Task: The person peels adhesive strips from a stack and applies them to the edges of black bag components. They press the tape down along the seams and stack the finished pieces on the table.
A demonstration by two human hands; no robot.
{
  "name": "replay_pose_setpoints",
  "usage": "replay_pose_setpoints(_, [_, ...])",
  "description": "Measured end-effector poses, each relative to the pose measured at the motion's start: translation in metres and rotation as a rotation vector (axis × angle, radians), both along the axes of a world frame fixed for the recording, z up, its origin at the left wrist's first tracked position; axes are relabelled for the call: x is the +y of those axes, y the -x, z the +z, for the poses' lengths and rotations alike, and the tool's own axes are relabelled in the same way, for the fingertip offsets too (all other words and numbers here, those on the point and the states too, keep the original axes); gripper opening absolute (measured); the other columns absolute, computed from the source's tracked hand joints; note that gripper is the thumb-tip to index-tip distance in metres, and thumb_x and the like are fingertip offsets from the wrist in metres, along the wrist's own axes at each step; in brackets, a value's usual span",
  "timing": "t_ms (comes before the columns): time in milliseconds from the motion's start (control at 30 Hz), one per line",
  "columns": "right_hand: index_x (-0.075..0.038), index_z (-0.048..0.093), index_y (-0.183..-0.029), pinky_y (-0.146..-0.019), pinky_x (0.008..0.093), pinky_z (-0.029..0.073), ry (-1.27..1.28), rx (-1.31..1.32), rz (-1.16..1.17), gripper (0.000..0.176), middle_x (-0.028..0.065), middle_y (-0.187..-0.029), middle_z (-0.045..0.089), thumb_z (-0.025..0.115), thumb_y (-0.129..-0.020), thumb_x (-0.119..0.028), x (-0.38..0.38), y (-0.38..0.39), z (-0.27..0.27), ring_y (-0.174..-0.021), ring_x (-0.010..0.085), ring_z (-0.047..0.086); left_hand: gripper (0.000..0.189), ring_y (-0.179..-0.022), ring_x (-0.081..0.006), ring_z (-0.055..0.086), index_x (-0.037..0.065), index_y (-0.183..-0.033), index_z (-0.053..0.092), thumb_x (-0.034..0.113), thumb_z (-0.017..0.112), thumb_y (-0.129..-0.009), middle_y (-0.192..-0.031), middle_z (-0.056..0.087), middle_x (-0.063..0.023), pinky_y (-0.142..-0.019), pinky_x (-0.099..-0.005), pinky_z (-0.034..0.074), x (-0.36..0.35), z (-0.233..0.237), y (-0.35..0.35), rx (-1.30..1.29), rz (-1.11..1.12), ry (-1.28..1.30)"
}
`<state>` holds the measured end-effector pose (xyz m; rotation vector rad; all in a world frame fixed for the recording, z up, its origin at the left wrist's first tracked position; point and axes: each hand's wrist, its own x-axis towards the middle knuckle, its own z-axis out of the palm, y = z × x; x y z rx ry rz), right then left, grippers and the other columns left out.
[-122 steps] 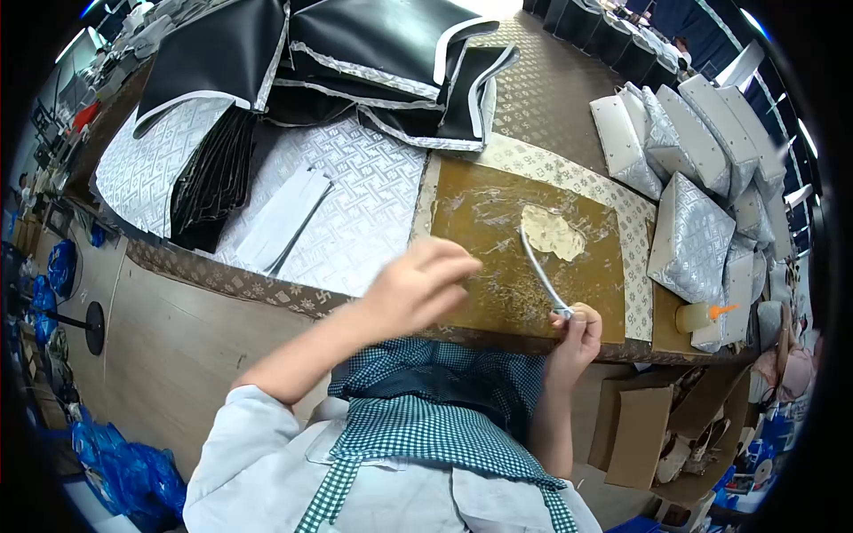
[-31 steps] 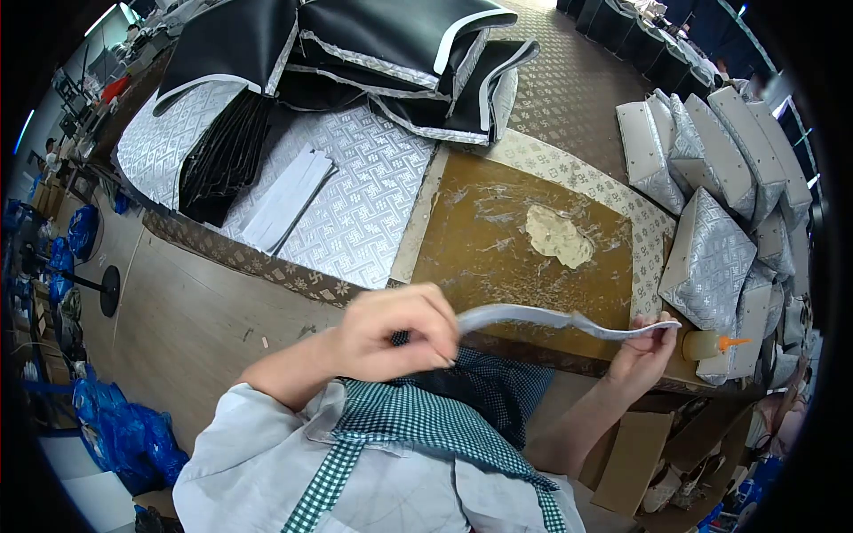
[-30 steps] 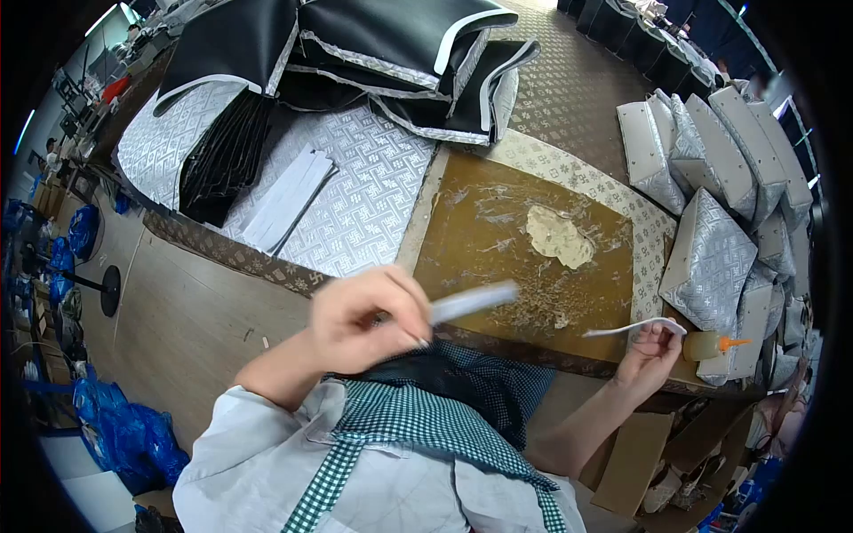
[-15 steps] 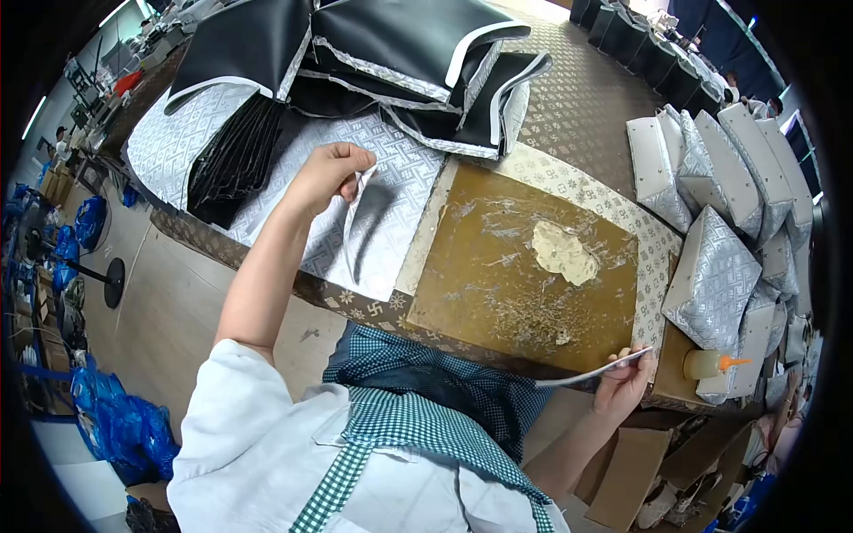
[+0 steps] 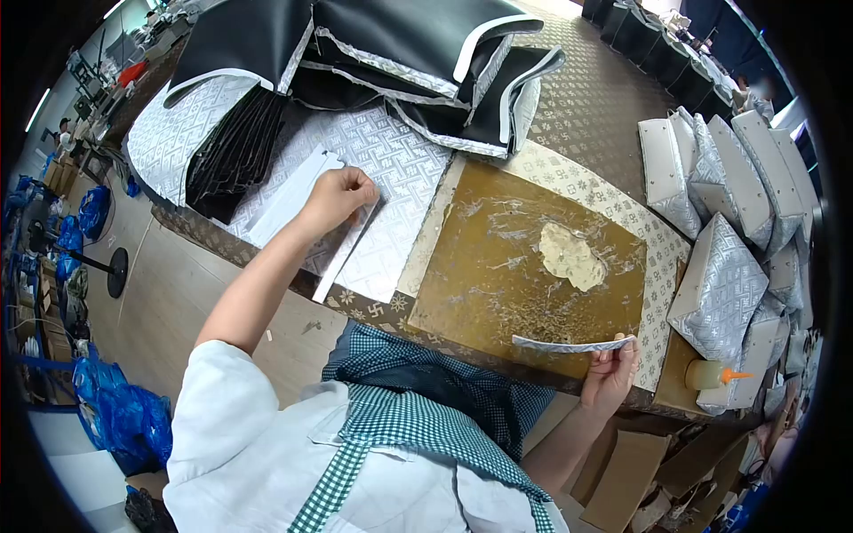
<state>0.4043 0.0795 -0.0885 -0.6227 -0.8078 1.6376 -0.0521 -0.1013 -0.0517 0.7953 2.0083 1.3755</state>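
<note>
My left hand (image 5: 342, 197) pinches a thin white strip (image 5: 342, 258) that hangs down over the silver patterned sheet (image 5: 391, 160). Beside it on that sheet lies a stack of white strips (image 5: 289, 197). My right hand (image 5: 610, 371) holds one end of a narrow silver-grey strip (image 5: 564, 347), which reaches leftward over the front part of the brown board (image 5: 462, 266). A patch of pale paste (image 5: 570, 256) and crumbly residue are on the board.
Black panels with white edging (image 5: 400, 44) stand at the back left, near a fanned black stack (image 5: 235, 155). Silver bags (image 5: 724, 275) are piled at the right, by a bottle with an orange tip (image 5: 705, 374). Cardboard boxes (image 5: 626, 471) stand below. People are in the distance.
My left hand has moved slightly down, and the stack of white strips beside it now shows. My right hand has shifted a little left and its strip has swung up over the board.
</note>
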Motion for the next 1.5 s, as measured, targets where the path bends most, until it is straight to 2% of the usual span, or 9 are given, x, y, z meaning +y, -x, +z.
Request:
replay_pose_setpoints(100, [-0.004,0.053,-0.109,-0.060,0.0275,0.053,-0.009,-0.015,0.012,0.013,0.0084,-0.094,0.061,0.054,-0.099,-0.012,-0.002,0.001,0.003,-0.064,0.0105,0.056,0.008,-0.072,-0.0163,0.063,0.002,-0.080,0.068,0.009,0.072,-0.081,-0.087,0.059,-0.0058,-0.063,-0.0297,0.051,0.005,-0.027,0.008,0.511,-0.016,-0.010])
replay_pose_setpoints(333, [-0.003,0.053,-0.108,-0.060,0.0256,0.054,-0.070,-0.089,0.013,0.010,0.0091,-0.093,0.061,0.054,-0.099,-0.009,-0.020,0.008,0.016,-0.063,0.0091,0.057,0.026,-0.080,-0.0321,0.066,0.009,-0.104,0.060,0.012,0.070,-0.081,-0.100,0.060,-0.0102,-0.068,-0.0432,0.054,0.013,-0.004,-0.020,1.057,0.000,0.288])
replay_pose_setpoints(533, [-0.003,0.052,-0.106,-0.061,0.0228,0.047,-0.355,-0.232,0.130,0.008,0.0065,-0.089,0.056,0.054,-0.099,-0.007,-0.040,0.048,0.049,-0.065,0.0072,0.050,0.038,-0.087,-0.0268,0.064,0.005,-0.112,0.065,0.034,0.069,-0.086,-0.100,0.062,-0.0125,-0.077,-0.0371,0.052,0.034,0.042,-0.124,0.459,-0.526,-0.317])
replay_pose_setpoints(700, [0.000,0.054,-0.105,-0.062,0.0204,0.046,-0.442,-0.193,0.045,0.014,0.0084,-0.091,0.058,0.060,-0.095,-0.006,-0.034,0.063,0.053,-0.068,0.0089,0.052,0.027,-0.088,-0.0293,0.061,0.005,-0.104,0.066,0.024,0.068,-0.085,-0.089,0.064,-0.0102,-0.074,-0.0410,0.051,0.050,0.006,-0.202,0.534,-0.823,-0.529])
replay_pose_setpoints(900, [0.002,0.052,-0.127,-0.071,0.0228,0.048,-0.434,-0.382,-0.269,0.033,0.0115,-0.104,0.062,0.057,-0.098,-0.013,-0.038,0.076,0.055,-0.075,0.0103,0.054,0.012,-0.081,-0.0311,0.063,0.004,-0.093,0.064,0.015,0.064,-0.086,-0.084,0.064,-0.0104,-0.069,-0.0406,0.051,0.051,-0.004,-0.221,0.473,-0.667,-0.519])
replay_pose_setpoints(1067, [0.003,0.057,-0.118,-0.071,0.0241,0.046,-0.339,-0.437,-0.039,0.033,0.0077,-0.098,0.061,0.059,-0.098,-0.022,-0.034,0.046,0.016,-0.074,0.0108,0.052,0.013,-0.078,-0.0326,0.064,0.003,-0.091,0.064,0.016,0.063,-0.087,-0.081,0.064,-0.0124,-0.069,-0.0413,0.052,0.049,0.018,-0.211,0.271,-0.670,-0.544])
replay_pose_setpoints(1200, [0.002,0.059,-0.087,-0.066,0.0225,0.041,-0.448,-0.500,0.075,0.021,0.0031,-0.088,0.055,0.063,-0.095,-0.017,-0.069,0.074,0.028,-0.075,0.0098,0.051,0.014,-0.076,-0.0332,0.064,0.004,-0.088,0.065,0.017,0.063,-0.087,-0.080,0.065,-0.0135,-0.070,-0.0424,0.052,0.053,0.019,-0.216,0.376,-0.667,-0.631])
replay_pose_setpoints(1400, [0.001,0.059,-0.087,-0.068,0.0228,0.042,-0.428,-0.475,0.115,0.015,0.0024,-0.089,0.055,0.064,-0.094,-0.011,-0.069,0.085,0.028,-0.077,0.0104,0.051,0.020,-0.079,-0.0330,0.066,0.004,-0.092,0.071,0.021,0.063,-0.087,-0.082,0.068,-0.0143,-0.070,-0.0422,0.053,0.053,0.011,-0.209,0.367,-0.680,-0.464])
replay_pose_setpoints(1500, [-0.002,0.060,-0.086,-0.062,0.0213,0.039,-0.541,-0.522,-0.054,0.017,-0.0010,-0.079,0.056,0.060,-0.098,-0.014,-0.061,0.093,0.016,-0.071,0.0063,0.048,0.032,-0.080,-0.0321,0.067,0.004,-0.112,0.067,0.025,0.064,-0.088,-0.083,0.070,-0.0139,-0.070,-0.0408,0.053,0.052,0.018,-0.204,0.299,-0.695,-0.295])
